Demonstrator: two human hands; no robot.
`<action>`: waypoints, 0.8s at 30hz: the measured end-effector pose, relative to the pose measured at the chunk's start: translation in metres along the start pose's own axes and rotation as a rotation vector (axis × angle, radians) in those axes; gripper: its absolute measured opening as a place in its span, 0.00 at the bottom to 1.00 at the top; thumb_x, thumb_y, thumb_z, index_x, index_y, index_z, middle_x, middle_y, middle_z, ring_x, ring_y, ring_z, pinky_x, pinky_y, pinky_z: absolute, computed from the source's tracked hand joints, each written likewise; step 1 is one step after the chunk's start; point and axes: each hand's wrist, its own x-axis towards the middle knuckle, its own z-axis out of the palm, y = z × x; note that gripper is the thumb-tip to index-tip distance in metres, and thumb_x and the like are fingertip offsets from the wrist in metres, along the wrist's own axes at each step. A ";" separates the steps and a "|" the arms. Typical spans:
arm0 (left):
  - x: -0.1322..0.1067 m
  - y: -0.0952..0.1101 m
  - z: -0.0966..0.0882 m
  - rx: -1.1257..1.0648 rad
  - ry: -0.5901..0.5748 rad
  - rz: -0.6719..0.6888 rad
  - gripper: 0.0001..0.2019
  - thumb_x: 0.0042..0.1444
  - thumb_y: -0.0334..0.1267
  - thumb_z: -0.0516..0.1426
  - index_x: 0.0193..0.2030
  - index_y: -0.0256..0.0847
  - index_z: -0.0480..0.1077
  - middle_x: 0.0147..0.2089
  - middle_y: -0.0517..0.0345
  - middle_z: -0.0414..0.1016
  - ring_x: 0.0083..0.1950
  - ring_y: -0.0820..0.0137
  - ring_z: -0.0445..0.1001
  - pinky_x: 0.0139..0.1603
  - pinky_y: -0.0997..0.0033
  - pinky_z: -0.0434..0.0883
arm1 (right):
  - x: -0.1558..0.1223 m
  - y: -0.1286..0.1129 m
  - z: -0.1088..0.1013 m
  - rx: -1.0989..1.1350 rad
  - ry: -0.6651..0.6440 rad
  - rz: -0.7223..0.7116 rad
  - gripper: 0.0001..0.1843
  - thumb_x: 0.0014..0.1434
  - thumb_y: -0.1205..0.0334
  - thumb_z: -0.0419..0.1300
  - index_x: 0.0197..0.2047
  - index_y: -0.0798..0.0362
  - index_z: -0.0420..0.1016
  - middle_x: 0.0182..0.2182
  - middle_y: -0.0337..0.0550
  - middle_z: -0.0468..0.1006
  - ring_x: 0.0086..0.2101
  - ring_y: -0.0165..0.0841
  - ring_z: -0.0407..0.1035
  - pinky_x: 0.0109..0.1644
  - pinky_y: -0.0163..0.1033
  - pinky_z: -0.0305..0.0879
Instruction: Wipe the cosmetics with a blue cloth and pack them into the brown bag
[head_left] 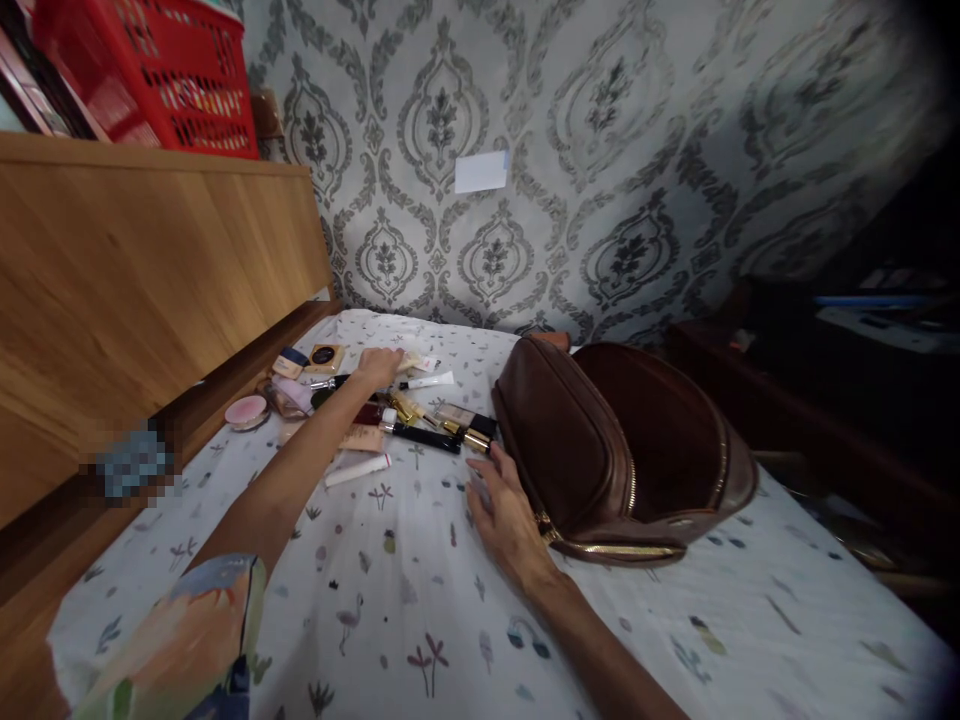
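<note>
My left hand (pixel 379 368) reaches in among loose cosmetics, its fingers curled down and closed; what they grip, if anything, is hidden. Just right of those fingers lie a beige tube (pixel 414 365) and a white tube (pixel 435 381). My right hand (pixel 501 508) rests with fingers apart and holds nothing, between the cosmetics and a brown leather bag (pixel 574 440) that is unzipped wide. Near its fingertips are a black-and-gold tube (pixel 474 438) and a long black tube (pixel 427 437). A white tube with a red band (pixel 358 470) lies closer to me.
A pink round compact (pixel 247 412) and a square beige compact (pixel 325 358) lie at the left. A wooden cabinet (pixel 165 290) borders the patterned sheet (pixel 420 600), with a red basket (pixel 202 90) on top. Patterned wallpaper (pixel 442 120) covers the wall behind.
</note>
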 end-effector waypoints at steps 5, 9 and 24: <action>-0.009 0.009 0.003 -0.018 0.069 -0.017 0.21 0.67 0.44 0.56 0.63 0.39 0.65 0.58 0.47 0.72 0.56 0.58 0.74 0.57 0.49 0.72 | 0.000 0.001 0.000 -0.014 -0.013 -0.006 0.19 0.64 0.64 0.52 0.56 0.53 0.73 0.67 0.56 0.59 0.66 0.46 0.59 0.69 0.54 0.60; -0.021 0.028 0.009 -0.041 0.073 0.068 0.17 0.69 0.42 0.52 0.62 0.46 0.66 0.57 0.49 0.74 0.58 0.58 0.73 0.57 0.58 0.70 | 0.001 -0.001 -0.002 -0.015 -0.025 -0.015 0.18 0.65 0.64 0.50 0.55 0.54 0.73 0.67 0.59 0.59 0.65 0.47 0.60 0.69 0.55 0.60; -0.039 -0.002 0.000 -0.071 0.110 -0.086 0.19 0.68 0.34 0.47 0.63 0.47 0.66 0.61 0.48 0.73 0.60 0.59 0.72 0.56 0.62 0.70 | 0.000 0.002 0.001 -0.016 -0.020 -0.009 0.18 0.64 0.63 0.51 0.53 0.53 0.75 0.67 0.58 0.59 0.65 0.49 0.60 0.69 0.57 0.59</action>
